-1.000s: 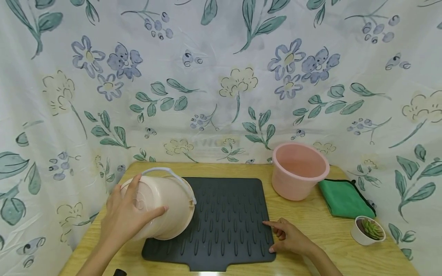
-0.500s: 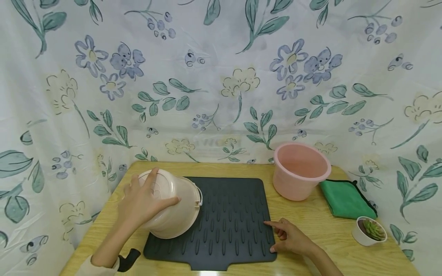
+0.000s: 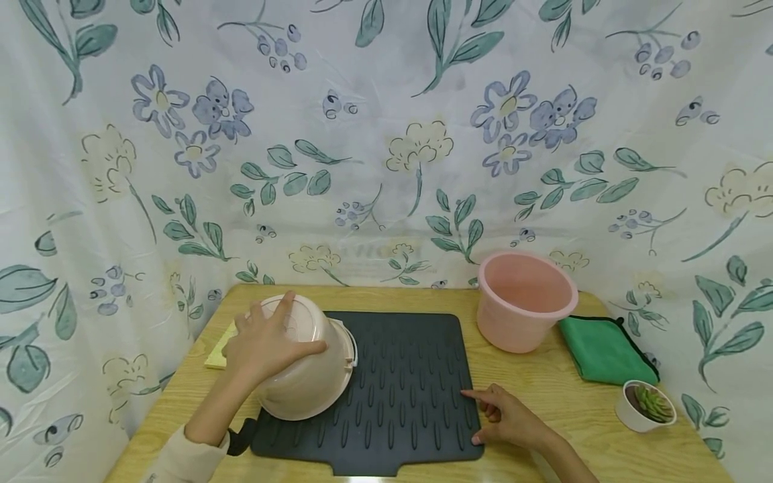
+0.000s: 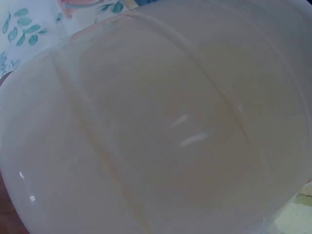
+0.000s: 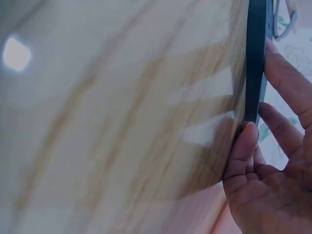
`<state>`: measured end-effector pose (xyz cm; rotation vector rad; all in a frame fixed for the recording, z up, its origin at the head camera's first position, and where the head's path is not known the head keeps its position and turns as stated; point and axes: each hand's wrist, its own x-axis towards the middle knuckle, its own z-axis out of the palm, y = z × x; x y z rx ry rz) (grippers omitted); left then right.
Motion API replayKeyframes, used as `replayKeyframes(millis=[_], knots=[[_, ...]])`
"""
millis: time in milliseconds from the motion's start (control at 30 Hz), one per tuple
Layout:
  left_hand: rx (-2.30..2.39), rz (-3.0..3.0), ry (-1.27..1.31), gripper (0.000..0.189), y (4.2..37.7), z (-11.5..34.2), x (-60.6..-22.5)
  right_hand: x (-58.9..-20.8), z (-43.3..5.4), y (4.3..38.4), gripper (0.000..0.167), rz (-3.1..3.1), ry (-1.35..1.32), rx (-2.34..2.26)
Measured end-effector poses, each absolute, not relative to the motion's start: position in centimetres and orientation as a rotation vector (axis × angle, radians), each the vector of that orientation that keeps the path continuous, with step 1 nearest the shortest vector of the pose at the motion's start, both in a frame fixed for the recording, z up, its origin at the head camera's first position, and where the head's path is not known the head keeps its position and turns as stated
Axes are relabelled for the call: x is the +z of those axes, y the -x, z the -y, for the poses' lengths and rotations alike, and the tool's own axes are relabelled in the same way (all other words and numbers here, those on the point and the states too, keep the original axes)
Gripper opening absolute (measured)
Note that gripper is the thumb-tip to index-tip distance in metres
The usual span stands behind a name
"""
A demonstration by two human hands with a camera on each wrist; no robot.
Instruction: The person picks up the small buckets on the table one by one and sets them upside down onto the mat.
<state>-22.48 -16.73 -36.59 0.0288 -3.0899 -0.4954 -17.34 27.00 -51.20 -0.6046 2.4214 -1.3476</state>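
Note:
A cream bucket [image 3: 308, 382] lies tipped over the left part of a dark ridged mat [image 3: 410, 376], base up toward the left. Its rim faces the mat, and a white handle [image 3: 354, 352] hangs at the rim's right side. My left hand [image 3: 268, 345] grips the base end, thumb along the side and fingers spread over the bottom. In the left wrist view the bucket's smooth wall [image 4: 161, 122] takes up nearly everything. At the mat's right edge my right hand [image 3: 507, 416] rests, its straight index finger and thumb touching the mat while the other fingers curl beside it.
A pink bucket [image 3: 513, 332] stands upright at the back right. Beside it lie a folded green cloth [image 3: 606, 349] and, nearer, a small succulent in a white pot [image 3: 637, 412]. A yellow item [image 3: 219, 349] shows partly behind my left hand. A floral curtain [image 3: 374, 147] closes off the back.
My left hand has moved right with the cream bucket, turning it further mouth-down. Its handle has dropped to the side, and the yellow item has come into view. My right hand stays put.

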Motion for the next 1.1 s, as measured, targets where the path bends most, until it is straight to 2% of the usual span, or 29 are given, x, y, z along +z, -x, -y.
replayKeyframes(millis=[1100], knots=[[-0.447, 3.182, -0.045, 0.125, 26.4, 14.5, -37.3, -51.3, -27.1, 17.4, 0.076, -2.395, 0.618, -1.365]])
